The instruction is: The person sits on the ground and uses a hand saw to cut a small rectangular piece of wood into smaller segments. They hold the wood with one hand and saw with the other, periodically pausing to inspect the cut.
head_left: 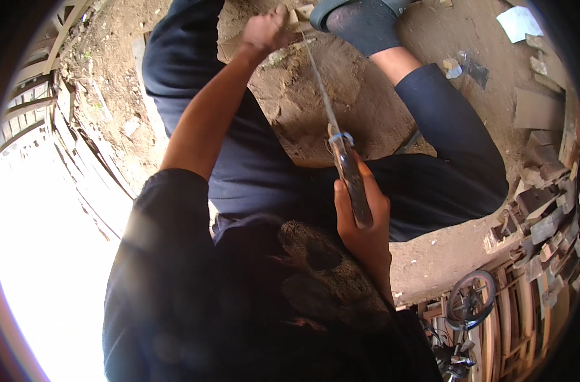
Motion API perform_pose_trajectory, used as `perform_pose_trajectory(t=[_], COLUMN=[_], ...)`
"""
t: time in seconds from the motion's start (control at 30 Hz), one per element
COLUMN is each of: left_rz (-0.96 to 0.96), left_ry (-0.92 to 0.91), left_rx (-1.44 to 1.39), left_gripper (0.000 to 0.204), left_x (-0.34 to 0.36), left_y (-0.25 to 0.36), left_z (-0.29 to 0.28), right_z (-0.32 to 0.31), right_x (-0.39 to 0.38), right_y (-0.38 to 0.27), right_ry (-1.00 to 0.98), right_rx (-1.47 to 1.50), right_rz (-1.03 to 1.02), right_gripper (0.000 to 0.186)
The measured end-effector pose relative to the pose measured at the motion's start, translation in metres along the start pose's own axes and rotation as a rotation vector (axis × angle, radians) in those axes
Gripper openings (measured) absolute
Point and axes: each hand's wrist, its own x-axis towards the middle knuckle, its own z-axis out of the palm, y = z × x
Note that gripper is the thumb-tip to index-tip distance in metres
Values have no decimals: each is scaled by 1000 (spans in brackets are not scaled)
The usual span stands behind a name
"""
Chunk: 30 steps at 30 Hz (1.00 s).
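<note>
My right hand (366,216) is closed around the dark handle of a handsaw (324,95). Its thin blade is seen nearly edge-on and runs forward, away from me. Something blue is wrapped where blade and handle meet. At the far end, the blade tip reaches a small pale piece of wood (294,20). My left hand (265,30) is closed and presses down at that wood, left of the blade tip; its fingertips are partly hidden. Flat pale boards (228,48) lie under and beside the left wrist.
My legs spread on either side of the saw, and a sandaled foot (360,25) lies right of the wood. Wood offcuts (544,223) pile up at the right. A bicycle-like wheel (471,298) stands by stacked planks (525,305). Paper (519,24) lies on the dirt floor.
</note>
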Motion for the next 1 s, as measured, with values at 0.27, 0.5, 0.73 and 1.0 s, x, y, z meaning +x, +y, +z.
perform_pose_trajectory(t=[0.27,0.5,0.73,1.0], left_rz=[34,13,-14,52], left_ry=[85,145,72,114], left_rx=[-30,-83,-100,-63], left_gripper=[62,66,66,56], left_x=[2,0,7,-1], left_y=[19,17,14,1], left_z=[-22,-21,-23,3], right_z=[-6,4,1,3], right_x=[-7,-30,-29,-9], right_y=[4,29,36,25], right_ry=[-14,108,108,156], right_rx=[46,-108,-18,-60], right_rz=[86,-192,-235,-209], right_gripper=[50,50,51,47])
